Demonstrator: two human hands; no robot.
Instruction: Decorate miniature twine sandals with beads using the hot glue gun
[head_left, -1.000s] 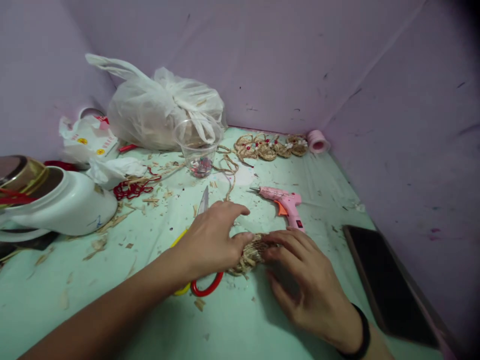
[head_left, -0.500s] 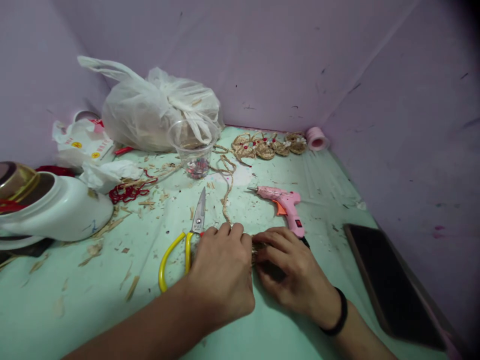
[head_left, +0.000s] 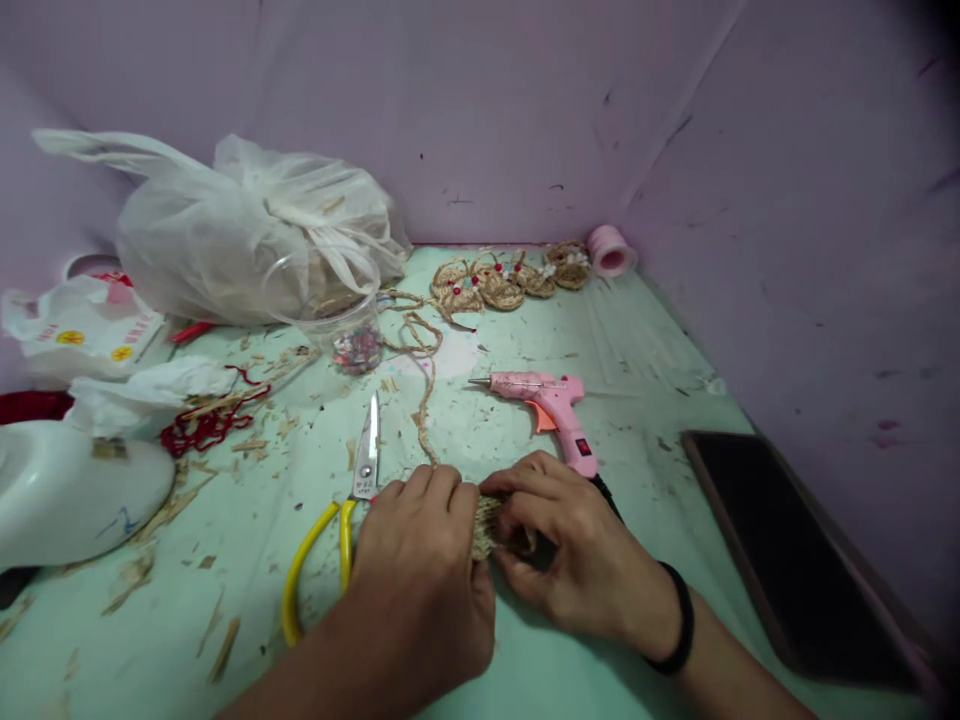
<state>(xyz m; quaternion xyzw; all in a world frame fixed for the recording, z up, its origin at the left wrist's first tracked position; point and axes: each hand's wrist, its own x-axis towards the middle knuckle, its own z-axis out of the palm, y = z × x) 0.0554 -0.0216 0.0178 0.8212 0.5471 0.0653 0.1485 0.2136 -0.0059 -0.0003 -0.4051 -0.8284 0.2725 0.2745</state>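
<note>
Between my two hands is a small coiled piece of braided straw, mostly covered by the fingers. My left hand is closed around its left side. On its right edge the fingers of my right hand pinch it. A thin straw braid runs from my left hand up across the table in a loop. Scissors with yellow handles lie beside my left hand, partly under the forearm. Just beyond my right hand rests a pink glue gun, its nozzle pointing left.
Several coiled straw pieces with beads lie at the back near a pink spool. A clear cup of beads stands before a white plastic bag. Red yarn and straw scraps are left; a dark phone lies right.
The view has shifted, so the bag and cup sit further left. More of the coiled straw piece shows between my hands, which still hold it.
</note>
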